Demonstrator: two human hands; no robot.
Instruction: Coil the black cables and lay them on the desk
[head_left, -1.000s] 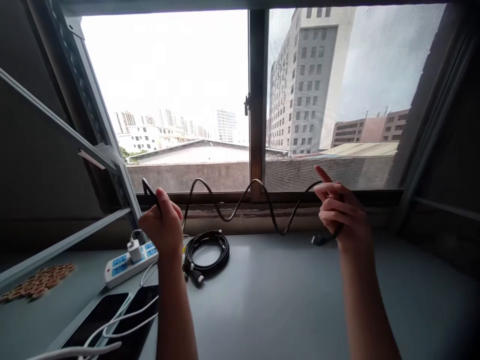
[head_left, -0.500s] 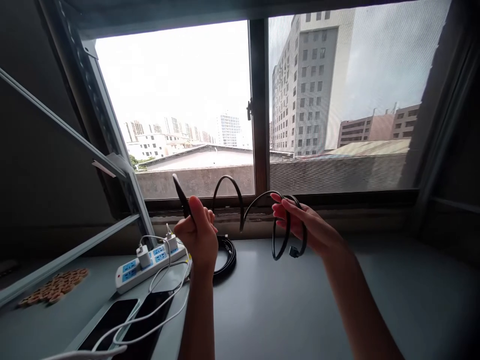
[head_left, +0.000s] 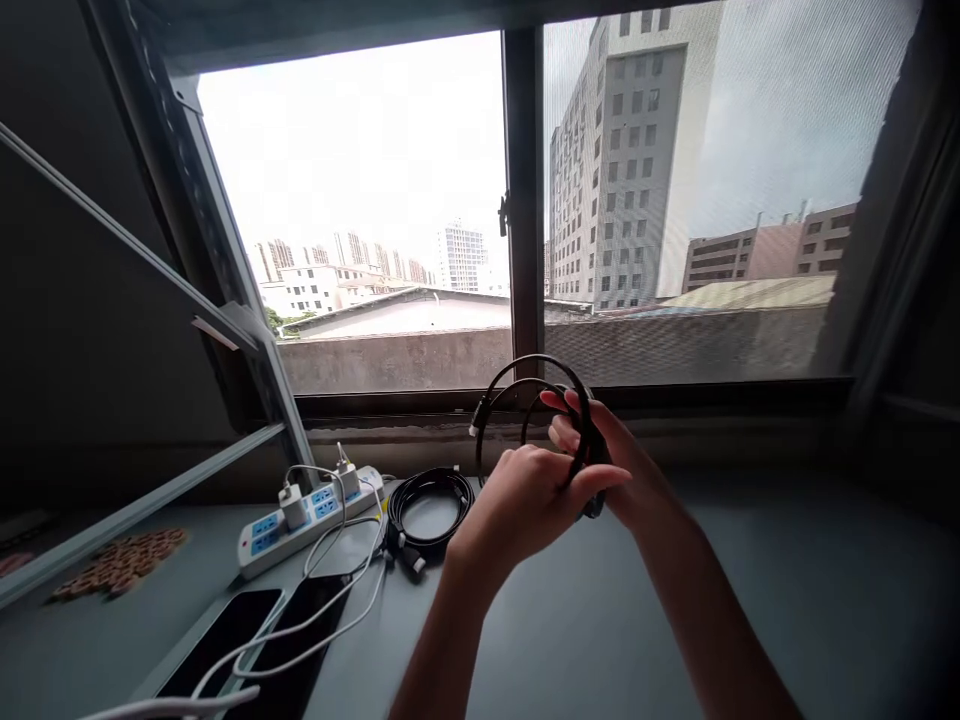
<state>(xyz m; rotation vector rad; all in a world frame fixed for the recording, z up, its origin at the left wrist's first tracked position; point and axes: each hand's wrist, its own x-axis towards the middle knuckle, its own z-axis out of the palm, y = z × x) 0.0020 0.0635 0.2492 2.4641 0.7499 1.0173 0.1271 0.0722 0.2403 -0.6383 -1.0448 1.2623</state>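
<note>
Black cable (head_left: 534, 357) is up in the air above the worktop (head_left: 570, 640), in front of the window (head_left: 525, 200), held between both hands. Left hand (head_left: 529, 490) crosses in front, closed on the cable where strands pass by its thumb; thumb sticks out straight, fingertips hidden, so can't tell how firm the grip is. Right hand (head_left: 606, 445) is just behind it, fingers curled around the bunched strands.

Progress: looks partway. Cable is already in a few loops, but they're loose, uneven and spread apart. One plug (head_left: 478, 415) sticks out free at the left of the loops; other end can't be made out for sure, maybe the dark bit under the hands. No tie or strap visible around the strands. Left, by my read: loops not evened up, free end not tucked in, cable not set down.

For comparison, a second coil (head_left: 395, 510) lies on the worktop in a neat flat ring, plugs at its edge, neither hand touching it. Power strip (head_left: 327, 503) is just left of that coil; two phones (head_left: 221, 640) and white cords (head_left: 352, 620) lie nearer the camera, also untouched.
</note>
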